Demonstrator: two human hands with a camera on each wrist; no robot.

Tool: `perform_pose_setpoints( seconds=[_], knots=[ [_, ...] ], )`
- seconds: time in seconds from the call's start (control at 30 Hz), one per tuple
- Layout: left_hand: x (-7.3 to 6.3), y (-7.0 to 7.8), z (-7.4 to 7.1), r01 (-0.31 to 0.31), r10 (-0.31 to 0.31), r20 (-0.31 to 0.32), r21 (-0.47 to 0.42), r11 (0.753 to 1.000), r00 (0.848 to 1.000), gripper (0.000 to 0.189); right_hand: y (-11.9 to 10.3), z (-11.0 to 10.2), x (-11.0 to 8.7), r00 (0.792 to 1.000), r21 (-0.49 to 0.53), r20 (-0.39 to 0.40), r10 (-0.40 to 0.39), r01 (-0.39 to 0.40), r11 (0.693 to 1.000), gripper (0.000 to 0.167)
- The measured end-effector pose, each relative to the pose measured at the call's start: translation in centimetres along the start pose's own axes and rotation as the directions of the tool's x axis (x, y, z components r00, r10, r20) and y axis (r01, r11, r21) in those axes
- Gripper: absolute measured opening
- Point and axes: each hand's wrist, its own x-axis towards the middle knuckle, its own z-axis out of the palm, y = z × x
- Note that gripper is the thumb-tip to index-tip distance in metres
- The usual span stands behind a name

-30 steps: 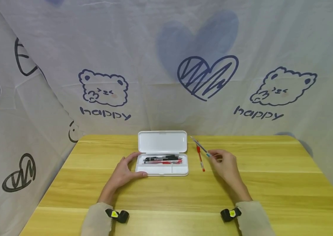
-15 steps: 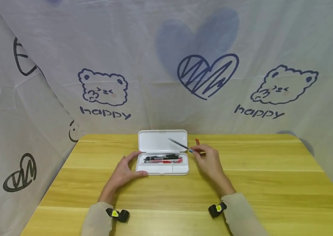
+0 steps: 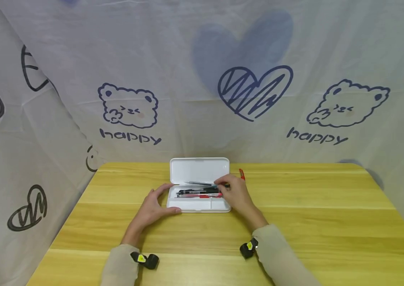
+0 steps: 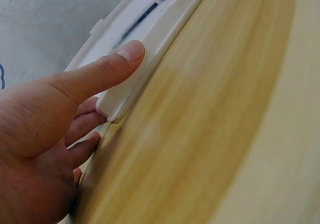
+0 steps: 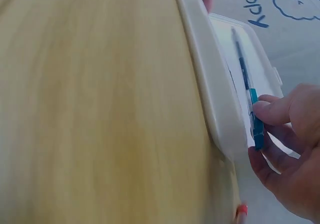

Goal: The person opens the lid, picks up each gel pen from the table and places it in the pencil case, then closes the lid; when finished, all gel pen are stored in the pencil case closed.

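A white pencil case (image 3: 189,205) lies with its lid (image 3: 200,170) raised at the back. Black and red pens (image 3: 198,194) lie side by side in its rear compartment. My left hand (image 3: 152,208) grips the case's left end, thumb on the front edge and fingers round the side, as the left wrist view shows. Between thumb and fingers my right hand (image 3: 237,194) pinches a clear pen with a teal end (image 5: 256,119). In the head view that pen is held nearly level over the rear of the case, its tip pointing left.
A red pen (image 3: 242,174) lies on the wooden table (image 3: 313,214) to the right of the case, partly hidden by my right hand. Behind the table hangs a pale cloth (image 3: 187,119) with printed bears and hearts.
My right hand has carried the teal-ended pen leftward from beside the case to over its rear compartment, turning it more level. My left hand has stayed on the case.
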Motion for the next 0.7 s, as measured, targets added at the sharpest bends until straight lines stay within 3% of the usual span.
perform_pose_setpoints(
  seconds=[0.17,0.43,0.7],
  knots=[
    [0.0,0.2,0.0,0.004,-0.004,0.003,-0.013,1.0,1.0,0.088,-0.2,0.9,0.3,0.999,-0.061,0.047,0.022,-0.019,0.998,0.012],
    [0.1,0.0,0.1,0.006,-0.006,0.0,-0.008,1.0,1.0,0.088,-0.6,2.0,0.7,0.997,-0.091,0.067,-0.028,0.034,0.995,0.01],
    [0.0,-0.1,0.1,0.005,-0.005,-0.001,-0.013,1.0,1.0,0.087,-0.9,1.6,0.3,0.999,-0.072,0.048,0.02,-0.016,0.997,0.014]
  ],
)
